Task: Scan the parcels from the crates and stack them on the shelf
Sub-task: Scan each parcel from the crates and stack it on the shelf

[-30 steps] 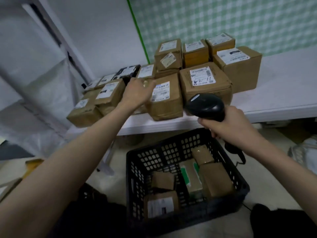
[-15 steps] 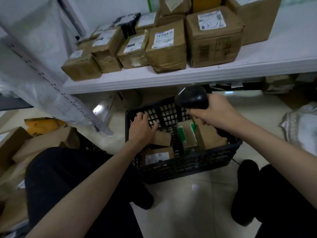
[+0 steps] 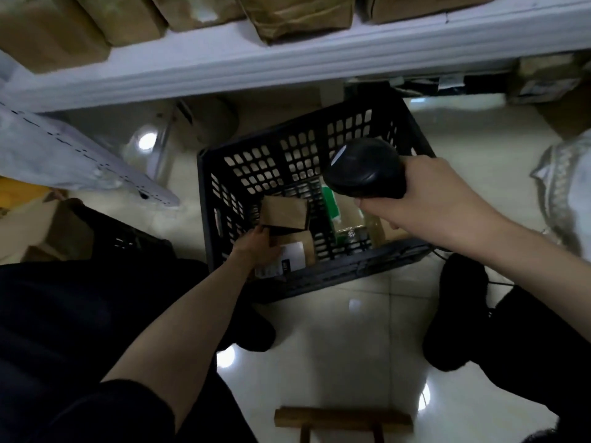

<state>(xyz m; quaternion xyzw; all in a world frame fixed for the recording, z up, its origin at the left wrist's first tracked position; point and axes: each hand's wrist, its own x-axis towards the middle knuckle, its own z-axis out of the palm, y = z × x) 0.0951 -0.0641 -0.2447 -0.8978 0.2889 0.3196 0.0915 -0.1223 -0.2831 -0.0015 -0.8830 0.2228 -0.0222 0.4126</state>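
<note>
A black slatted crate (image 3: 323, 276) stands on the floor below the white shelf (image 3: 287, 62). Inside lie several parcels. My left hand (image 3: 256, 247) reaches into the crate's near left corner and grips a small brown box (image 3: 284, 212), which is tilted up above a parcel with a white label (image 3: 294, 254). A green-striped parcel (image 3: 335, 209) lies to the right. My right hand (image 3: 425, 199) grips the black barcode scanner (image 3: 364, 172) over the crate's right side. Brown parcels (image 3: 297, 14) sit in a row on the shelf.
A perforated white shelf upright (image 3: 80, 155) slants at the left. Cardboard boxes (image 3: 38, 231) lie on the floor at left, more under the shelf at the right (image 3: 543, 78). A wooden stool edge (image 3: 342, 423) shows at the bottom, my dark-clad legs on both sides.
The view has tilted down from the shelf to the crate. My left hand left the shelf parcels, dropped into the crate and took hold of the small brown box. The scanner hand stayed over the crate.
</note>
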